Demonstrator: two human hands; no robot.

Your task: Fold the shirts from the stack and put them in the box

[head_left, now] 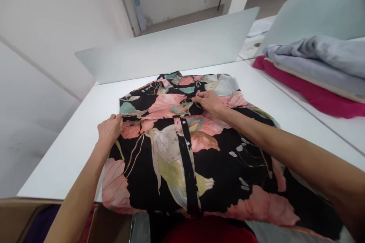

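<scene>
A black shirt (154, 152) with large pink, green and cream flower prints lies on the white table, its collar at the far side and its buttoned front up. A strip of its cloth, which looks like a sleeve, lies folded across the chest. My left hand (110, 131) is closed on the shirt's left edge, at the outer end of that strip. Near the middle of the chest my right hand (210, 102) pinches the cloth between thumb and fingers. The right forearm passes over the shirt's right side, and the other sleeve trails toward the lower right.
A pale divider panel (171, 49) stands behind the shirt on the white table (68, 144). Folded grey cloth (319, 59) and magenta cloth (308, 100) are piled at the right. Below the table's front edge, at lower left, is a cardboard box (110, 224) with dark cloth.
</scene>
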